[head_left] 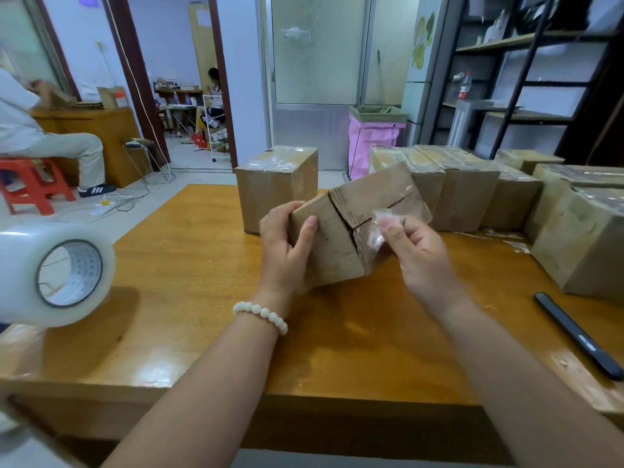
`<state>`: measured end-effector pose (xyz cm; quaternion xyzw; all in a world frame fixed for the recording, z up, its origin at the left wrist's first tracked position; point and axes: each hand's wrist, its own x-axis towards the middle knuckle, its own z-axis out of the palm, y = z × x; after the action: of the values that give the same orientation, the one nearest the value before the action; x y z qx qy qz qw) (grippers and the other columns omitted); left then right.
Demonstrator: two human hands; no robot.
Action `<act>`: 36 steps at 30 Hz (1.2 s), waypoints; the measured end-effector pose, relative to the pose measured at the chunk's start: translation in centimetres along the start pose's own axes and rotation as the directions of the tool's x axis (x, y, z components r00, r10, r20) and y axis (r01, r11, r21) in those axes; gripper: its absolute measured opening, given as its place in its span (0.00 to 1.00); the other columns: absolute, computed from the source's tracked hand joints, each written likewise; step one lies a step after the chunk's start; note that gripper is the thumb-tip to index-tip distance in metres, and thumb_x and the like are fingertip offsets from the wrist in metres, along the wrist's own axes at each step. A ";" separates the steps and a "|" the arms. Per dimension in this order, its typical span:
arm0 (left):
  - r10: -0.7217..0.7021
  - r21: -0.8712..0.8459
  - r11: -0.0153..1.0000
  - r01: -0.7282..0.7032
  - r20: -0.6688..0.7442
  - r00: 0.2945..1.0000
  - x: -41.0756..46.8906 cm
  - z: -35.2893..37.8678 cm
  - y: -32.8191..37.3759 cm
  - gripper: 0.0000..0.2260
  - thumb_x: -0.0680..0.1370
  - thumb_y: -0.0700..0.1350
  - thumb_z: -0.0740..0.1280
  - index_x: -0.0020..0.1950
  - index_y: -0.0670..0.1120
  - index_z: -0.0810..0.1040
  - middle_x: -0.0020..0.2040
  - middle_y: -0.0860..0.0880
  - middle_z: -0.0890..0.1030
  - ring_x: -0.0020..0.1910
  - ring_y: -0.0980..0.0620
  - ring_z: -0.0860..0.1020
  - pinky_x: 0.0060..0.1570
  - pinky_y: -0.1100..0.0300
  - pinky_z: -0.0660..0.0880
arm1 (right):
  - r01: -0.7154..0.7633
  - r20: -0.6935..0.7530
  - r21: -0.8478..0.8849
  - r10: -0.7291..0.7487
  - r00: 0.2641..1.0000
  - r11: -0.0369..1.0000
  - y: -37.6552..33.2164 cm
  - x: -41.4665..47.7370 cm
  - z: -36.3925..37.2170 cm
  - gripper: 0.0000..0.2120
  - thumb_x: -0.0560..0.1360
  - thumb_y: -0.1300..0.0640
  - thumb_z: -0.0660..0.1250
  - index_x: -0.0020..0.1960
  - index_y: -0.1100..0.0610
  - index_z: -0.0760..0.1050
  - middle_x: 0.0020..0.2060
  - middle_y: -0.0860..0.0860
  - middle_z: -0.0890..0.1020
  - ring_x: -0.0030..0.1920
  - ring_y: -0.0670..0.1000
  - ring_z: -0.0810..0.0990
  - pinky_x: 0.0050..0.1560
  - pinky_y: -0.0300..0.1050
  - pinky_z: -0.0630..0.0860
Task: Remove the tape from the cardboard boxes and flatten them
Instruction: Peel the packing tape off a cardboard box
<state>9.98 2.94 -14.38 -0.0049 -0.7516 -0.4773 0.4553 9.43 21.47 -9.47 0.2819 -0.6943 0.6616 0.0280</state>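
Note:
A small brown cardboard box [341, 238] is held tilted above the wooden table [189, 292], its taped flaps turned toward me. My left hand [287, 244] grips the box's left side, thumb on the near face. My right hand [415, 244] pinches a crumpled strip of clear tape [381, 228] that lifts off the seam of the flaps. More clear tape still clings to the box's right end.
A taped box [277, 187] stands behind the held one. Several more taped boxes [472, 190] line the table's right side. A large clear tape roll [57, 271] sits at the left, a black cutter [577, 336] at the right. Someone sits on a red stool [33, 187] far left.

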 end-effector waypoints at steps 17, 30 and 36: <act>-0.318 0.051 0.937 0.346 0.539 0.780 0.3 -0.9 -2.3 0.57 0.53 0.69 0.78 0.56 0.83 0.30 0.78 0.56 0.48 0.76 0.49 0.58 0.71 0.42 0.65 | -0.424 0.157 0.085 0.408 0.899 0.902 -5.2 7.5 4.7 0.13 0.80 0.57 0.61 0.37 0.60 0.70 0.30 0.54 0.77 0.19 0.42 0.70 0.22 0.35 0.72; -0.387 0.031 0.879 0.476 0.628 0.675 1.1 -0.9 -2.4 0.64 0.58 0.57 0.81 0.75 0.65 0.33 0.77 0.50 0.57 0.73 0.49 0.64 0.71 0.46 0.66 | 0.331 0.480 -0.582 -0.014 0.877 0.742 -3.3 8.9 3.0 0.16 0.76 0.50 0.66 0.63 0.47 0.74 0.56 0.46 0.72 0.58 0.45 0.71 0.55 0.35 0.63; -0.361 0.061 0.891 0.449 0.694 0.623 2.0 -1.1 -2.8 0.63 0.63 0.51 0.81 0.75 0.61 0.30 0.74 0.52 0.57 0.71 0.53 0.64 0.71 0.53 0.67 | 0.292 0.526 -0.567 0.066 0.848 0.770 -3.2 10.1 2.6 0.03 0.73 0.48 0.70 0.42 0.44 0.76 0.54 0.47 0.71 0.59 0.46 0.68 0.59 0.41 0.62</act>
<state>8.25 -0.24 -14.85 -0.0391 -0.8173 -0.5745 0.0225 3.20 15.53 -2.74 0.4662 -0.8362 0.2876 -0.0258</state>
